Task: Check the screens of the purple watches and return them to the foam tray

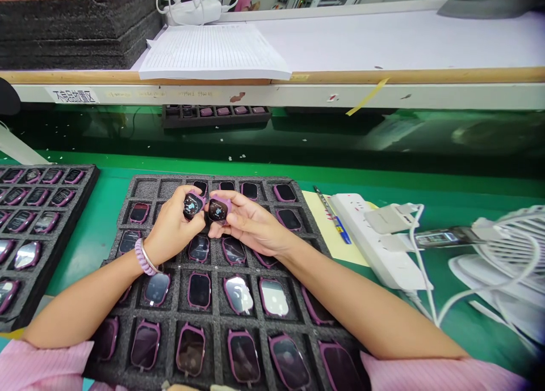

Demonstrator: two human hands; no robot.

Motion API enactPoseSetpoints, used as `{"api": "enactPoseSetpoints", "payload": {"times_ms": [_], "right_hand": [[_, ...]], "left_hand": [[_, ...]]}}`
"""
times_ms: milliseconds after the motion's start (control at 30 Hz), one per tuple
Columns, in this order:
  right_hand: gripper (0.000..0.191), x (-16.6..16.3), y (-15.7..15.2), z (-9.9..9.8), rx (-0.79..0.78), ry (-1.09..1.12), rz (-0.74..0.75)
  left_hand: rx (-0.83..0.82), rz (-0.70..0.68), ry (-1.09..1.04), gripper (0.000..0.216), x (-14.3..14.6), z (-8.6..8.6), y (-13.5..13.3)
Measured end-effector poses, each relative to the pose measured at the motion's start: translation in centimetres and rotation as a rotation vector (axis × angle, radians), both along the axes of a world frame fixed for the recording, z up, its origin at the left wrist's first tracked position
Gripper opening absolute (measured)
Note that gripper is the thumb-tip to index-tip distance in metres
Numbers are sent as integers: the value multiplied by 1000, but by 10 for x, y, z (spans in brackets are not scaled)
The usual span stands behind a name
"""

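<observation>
My left hand (174,223) is closed around a purple smartwatch body (193,205) whose round dial face is lit. Right beside it, my right hand (251,223) grips a second purple smartwatch body (219,209), also with a lit screen, between thumb and fingers. Neither watch has a strap. Both are held close together above a dark grey foam tray (170,314). Strapless purple watches lie in many of its pockets, mostly with dark screens, such as the watch (199,290) near the middle. Some upper left pockets hold nothing.
Another foam tray (91,178) of watches lies at the left. On the right are a pen (340,229), yellow paper (317,209), a white power strip (378,255) with cables, and a white fan (511,255). A shelf edge (306,96) with papers (213,50) crosses behind.
</observation>
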State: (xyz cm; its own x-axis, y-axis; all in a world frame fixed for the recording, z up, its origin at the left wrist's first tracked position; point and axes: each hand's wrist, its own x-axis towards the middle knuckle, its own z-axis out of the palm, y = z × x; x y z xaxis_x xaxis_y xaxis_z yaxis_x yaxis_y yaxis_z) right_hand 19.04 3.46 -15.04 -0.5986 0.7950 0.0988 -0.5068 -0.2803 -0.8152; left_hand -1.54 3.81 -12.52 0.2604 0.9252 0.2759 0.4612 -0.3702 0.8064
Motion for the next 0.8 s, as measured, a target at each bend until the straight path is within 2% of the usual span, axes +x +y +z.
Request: {"api": "enactPoseSetpoints", "payload": {"times_ms": [533, 800], "right_hand": [[50, -1, -2, 1, 13, 7, 8], [59, 1, -2, 1, -1, -60, -5]], "left_hand": [[-10, 9, 22, 35, 0, 1, -2], [22, -14, 29, 32, 0, 1, -1]]}}
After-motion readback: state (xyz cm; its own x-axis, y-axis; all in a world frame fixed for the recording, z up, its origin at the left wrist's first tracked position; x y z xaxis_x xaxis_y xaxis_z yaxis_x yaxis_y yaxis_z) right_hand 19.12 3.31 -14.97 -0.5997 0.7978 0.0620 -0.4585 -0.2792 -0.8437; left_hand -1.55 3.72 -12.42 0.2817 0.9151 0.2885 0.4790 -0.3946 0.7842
